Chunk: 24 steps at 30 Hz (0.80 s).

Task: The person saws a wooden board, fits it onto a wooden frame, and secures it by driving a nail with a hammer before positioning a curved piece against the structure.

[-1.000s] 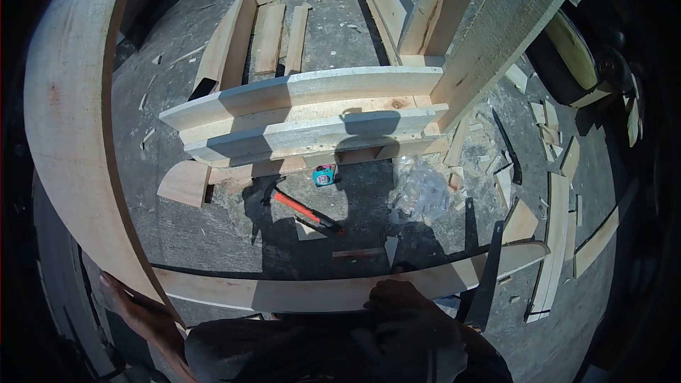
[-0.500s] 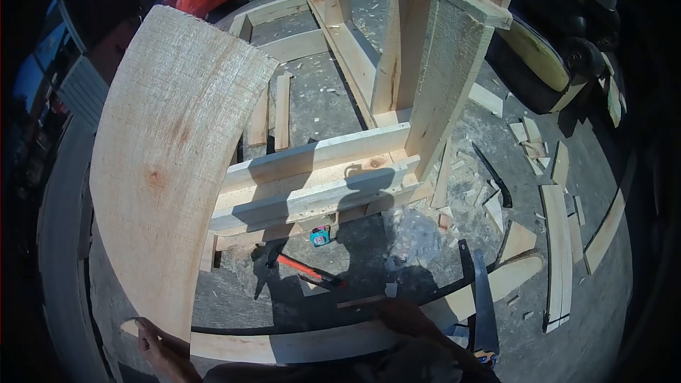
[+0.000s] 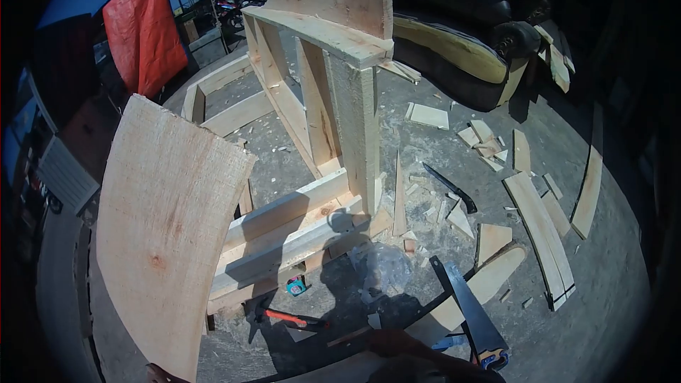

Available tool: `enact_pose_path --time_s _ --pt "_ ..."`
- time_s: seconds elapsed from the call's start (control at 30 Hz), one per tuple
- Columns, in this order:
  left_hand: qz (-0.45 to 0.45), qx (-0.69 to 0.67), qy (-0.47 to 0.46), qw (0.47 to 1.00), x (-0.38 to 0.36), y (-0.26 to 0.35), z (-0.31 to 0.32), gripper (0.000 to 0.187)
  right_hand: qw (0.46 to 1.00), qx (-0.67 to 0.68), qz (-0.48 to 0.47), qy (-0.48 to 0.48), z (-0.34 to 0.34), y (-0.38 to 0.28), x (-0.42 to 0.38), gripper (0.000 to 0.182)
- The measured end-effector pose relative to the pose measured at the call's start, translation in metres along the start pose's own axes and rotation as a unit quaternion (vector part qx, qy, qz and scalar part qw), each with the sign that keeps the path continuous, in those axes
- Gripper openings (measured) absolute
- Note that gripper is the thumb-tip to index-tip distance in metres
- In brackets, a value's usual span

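Observation:
A wide curved board point(image 3: 170, 234) stands upright on the left, at the near end of a wooden frame point(image 3: 355, 135). My left hand point(image 3: 164, 374) is at the bottom edge, by the board's lower end, mostly cut off. My right hand point(image 3: 397, 344) lies in shadow over a long curved plank point(image 3: 489, 276) in front of me; its fingers are too dark to read. Just right of that hand, a handsaw point(image 3: 472, 312) leans across the plank. Beyond it on the ground are a hammer point(image 3: 287, 317) with an orange handle and a teal tape measure point(image 3: 296, 285).
Wood offcuts point(image 3: 489, 145) and a curved strip point(image 3: 543, 234) lie on the concrete at right. A black-handled saw point(image 3: 454, 188) rests among shavings near a clear plastic bag point(image 3: 383, 269). Behind stand a dark sofa point(image 3: 454, 50) and a red tarp point(image 3: 145, 32).
My view has tilted up and turned right, bringing more of the frame's top and the sofa into sight. My left hand has slipped almost out of the picture.

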<state>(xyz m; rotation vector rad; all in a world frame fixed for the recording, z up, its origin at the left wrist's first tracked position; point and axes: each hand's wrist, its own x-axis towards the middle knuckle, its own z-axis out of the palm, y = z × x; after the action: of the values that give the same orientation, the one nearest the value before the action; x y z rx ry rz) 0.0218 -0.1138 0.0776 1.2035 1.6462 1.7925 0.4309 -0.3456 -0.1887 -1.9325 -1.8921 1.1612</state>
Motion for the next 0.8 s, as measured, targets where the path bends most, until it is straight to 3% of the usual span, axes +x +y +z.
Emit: enact_pose_path --time_s 0.1,0.17,0.23,0.3,0.37,0.4,0.7,0.8 --pt "0.050 -0.045 -0.040 0.997 0.025 -0.023 -0.005 0.042 1.000 0.011 -0.004 0.026 0.001 0.009 -0.004 0.031" --pt "0.083 -0.164 -0.087 0.979 0.081 -0.073 -0.014 0.042 0.999 0.021 -0.003 0.029 0.002 0.014 -0.006 0.032" --pt "0.190 -0.028 -0.142 0.971 0.044 0.033 0.039 0.049 0.999 0.027 -0.006 0.026 -0.012 0.013 -0.009 0.034" --pt "0.266 0.016 -0.132 0.955 0.067 0.055 0.070 0.049 0.997 -0.015 0.055 -0.047 -0.027 0.003 -0.012 0.026" --pt "0.304 0.032 -0.135 0.943 0.064 0.094 0.103 0.047 0.996 -0.003 0.090 -0.017 -0.019 0.000 -0.013 0.030" --pt "0.320 0.026 -0.141 0.936 0.073 0.099 0.117 0.047 0.991 0.017 0.130 0.010 -0.013 0.000 -0.015 0.034" --pt "0.389 0.043 -0.150 0.908 0.076 0.130 0.173 0.050 0.980 0.029 0.107 0.163 -0.002 0.007 -0.048 0.023" --pt "0.384 0.033 -0.140 0.912 0.079 0.132 0.179 0.049 0.979 0.041 0.130 0.153 -0.009 0.006 -0.054 0.024"
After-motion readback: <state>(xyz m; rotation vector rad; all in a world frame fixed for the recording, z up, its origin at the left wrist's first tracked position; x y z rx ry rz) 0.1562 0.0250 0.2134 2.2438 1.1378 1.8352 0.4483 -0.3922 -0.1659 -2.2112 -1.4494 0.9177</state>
